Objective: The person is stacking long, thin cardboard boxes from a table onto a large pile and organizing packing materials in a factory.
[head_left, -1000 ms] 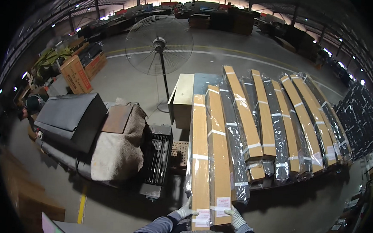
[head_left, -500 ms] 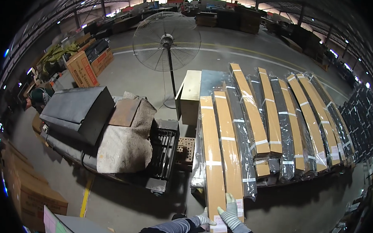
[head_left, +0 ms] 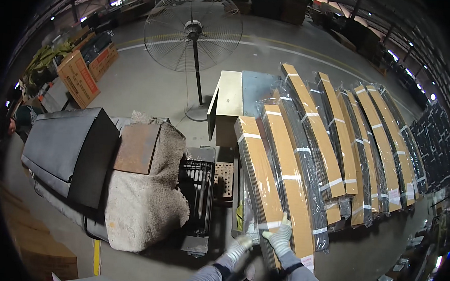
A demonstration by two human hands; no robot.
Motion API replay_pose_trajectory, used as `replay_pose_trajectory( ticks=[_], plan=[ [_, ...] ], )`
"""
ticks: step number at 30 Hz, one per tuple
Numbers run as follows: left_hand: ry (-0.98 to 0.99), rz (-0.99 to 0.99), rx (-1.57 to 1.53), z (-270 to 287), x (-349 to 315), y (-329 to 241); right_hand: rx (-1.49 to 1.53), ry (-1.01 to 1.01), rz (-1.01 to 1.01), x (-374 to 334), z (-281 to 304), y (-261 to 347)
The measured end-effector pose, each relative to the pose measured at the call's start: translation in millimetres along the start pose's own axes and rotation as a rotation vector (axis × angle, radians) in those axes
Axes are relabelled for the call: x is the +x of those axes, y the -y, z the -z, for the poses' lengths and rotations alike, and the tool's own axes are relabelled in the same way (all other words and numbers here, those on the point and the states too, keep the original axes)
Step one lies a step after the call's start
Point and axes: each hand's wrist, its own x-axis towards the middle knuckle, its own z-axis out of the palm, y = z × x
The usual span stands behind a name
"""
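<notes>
A long, narrow cardboard carton (head_left: pixel 258 175) in clear plastic, bound with white bands, lies at the left end of a row of such packages. My right hand (head_left: pixel 281 238), in a pale knitted glove, grips its near part, thumb on the left and fingers over the top. Beside the carton's left edge is my gloved left hand (head_left: pixel 240 245), close to some loose clear plastic (head_left: pixel 252 229); its fingertips are too unclear to read. Just right of the carton lies a second long carton (head_left: pixel 290 182), a white label near its near end.
Several more wrapped cartons and dark strips (head_left: pixel 344 141) extend rightward. To the left stand a roller machine (head_left: pixel 196 195), a beige cloth (head_left: pixel 140 212) and a dark metal box (head_left: pixel 69 152). A pedestal fan (head_left: pixel 194 32) and a pale cabinet (head_left: pixel 229 95) stand beyond.
The leftmost carton has tilted, showing its layered left side. My right hand has moved farther up along it; my left hand has come away from its near end. The view has shifted.
</notes>
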Motion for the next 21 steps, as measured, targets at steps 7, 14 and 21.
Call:
replay_pose_trajectory(
  ticks=[7,14,21],
  plan=[
    [-0.06,-0.579,-0.253,43,92,-234,0.148,-0.049,0.372,-140,3,-52],
    [0.04,-0.754,-0.153,10,14,-338,-0.137,-0.108,0.2,-183,-28,-96],
    [0.002,-1.09,0.126,0,-41,-361,-0.138,-0.215,0.127,-148,-15,-41]
  ],
)
